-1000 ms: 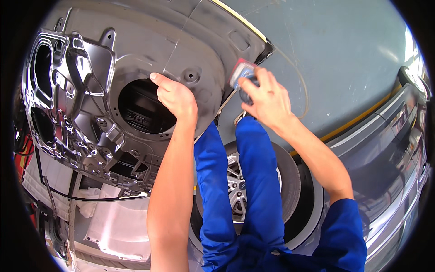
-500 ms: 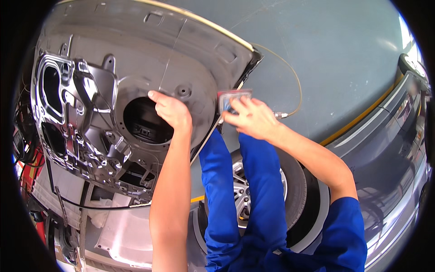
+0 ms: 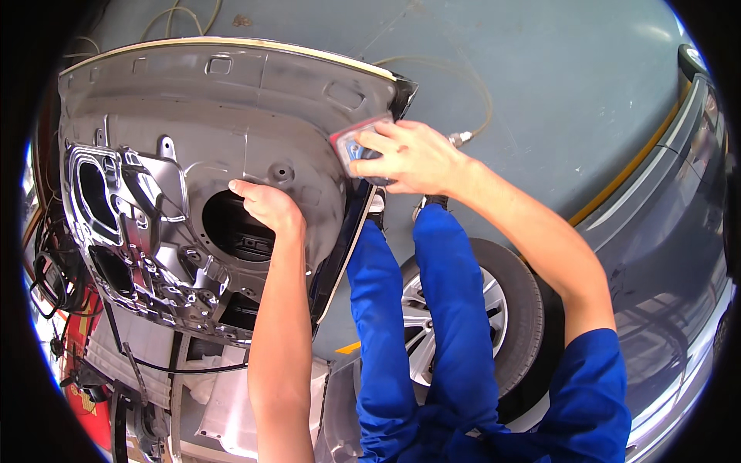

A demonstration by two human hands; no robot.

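A grey metal car door panel [image 3: 139, 108] with cutouts and a large round hole fills the upper left. My left hand [image 3: 266, 204] grips the rim of that hole, its thumb on the metal and its fingers curled out of sight. My right hand [image 3: 401, 158] is closed on a palm-sized sanding tool [image 3: 342, 144] with a red-edged pad and blue-black body, held at the panel's right edge. A pale strip [image 3: 255, 43] runs along the panel's top edge. A hose fitting [image 3: 461, 137] and thin hose [image 3: 486, 100] extend to the right of the tool.
My blue-clad legs [image 3: 455, 301] are below, beside a wheel [image 3: 517, 332] with a silver rim. A dark grey car body [image 3: 641, 270] runs down the right by a yellow line [image 3: 610, 189]. Cables [image 3: 54, 270], a red object [image 3: 85, 409] and light metal panels [image 3: 224, 417] are at lower left.
My right hand and the tool have moved left onto the panel's right border. In the view, my left hand sits lower and more leftward, and more of the panel's top edge shows.
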